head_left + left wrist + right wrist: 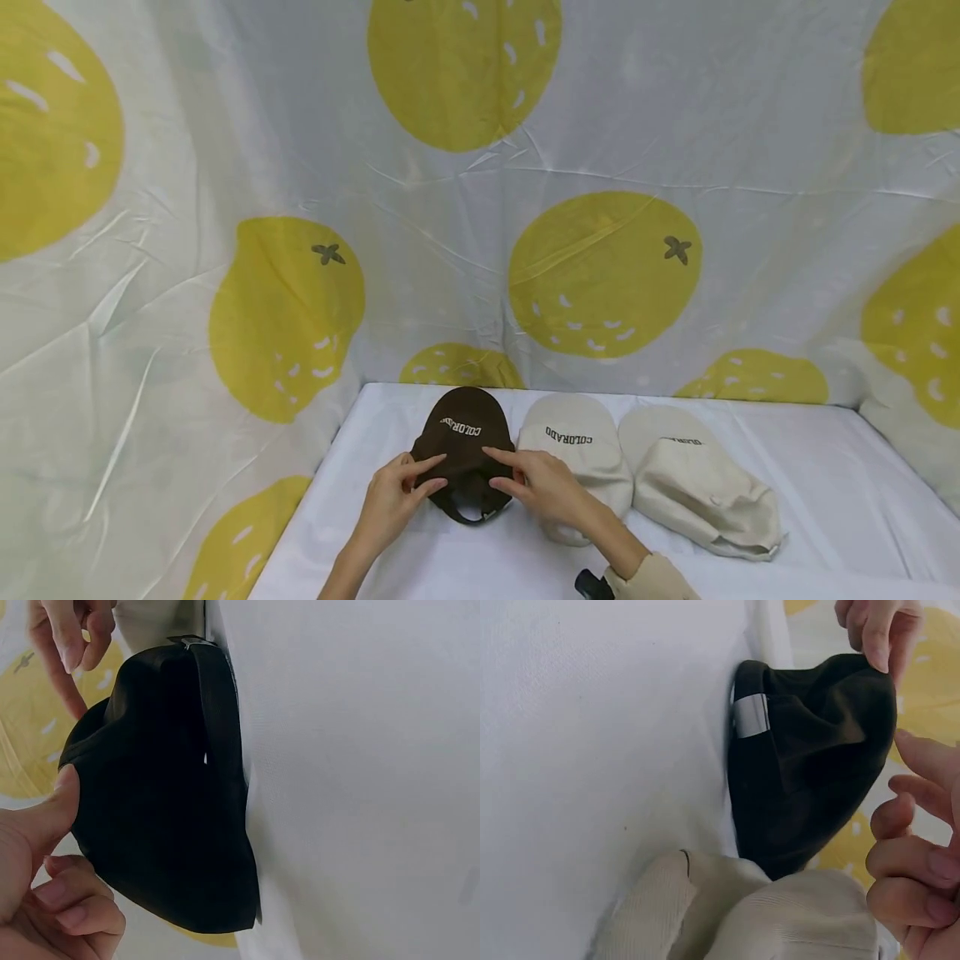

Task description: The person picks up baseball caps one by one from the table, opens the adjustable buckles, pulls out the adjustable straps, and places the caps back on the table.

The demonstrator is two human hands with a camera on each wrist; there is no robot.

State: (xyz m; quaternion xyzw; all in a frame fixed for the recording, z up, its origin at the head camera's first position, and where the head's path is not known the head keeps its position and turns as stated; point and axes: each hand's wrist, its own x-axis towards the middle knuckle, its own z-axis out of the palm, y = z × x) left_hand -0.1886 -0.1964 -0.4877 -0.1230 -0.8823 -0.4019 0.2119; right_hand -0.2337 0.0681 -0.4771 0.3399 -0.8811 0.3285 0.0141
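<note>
A dark brown cap (468,417) with COLORADO lettering sits at the left of a row on the white table, its strap and opening toward me. My left hand (395,496) pinches the cap's left edge; in the left wrist view the thumb (66,791) presses on the dark fabric. On the other side, my right hand (543,483) has a fingertip touching the cap, while its thumb and index finger stay apart. The right hand's other fingers (907,881) bend loosely beside it. Inside the cap it is too dark to make out.
A cream cap (573,417) stands just right of the dark one, partly behind my right wrist. Farther right lies another cream cap (697,492), its crown crumpled. Fabric walls (435,250) with yellow fruit prints rise behind and beside the white table (832,517).
</note>
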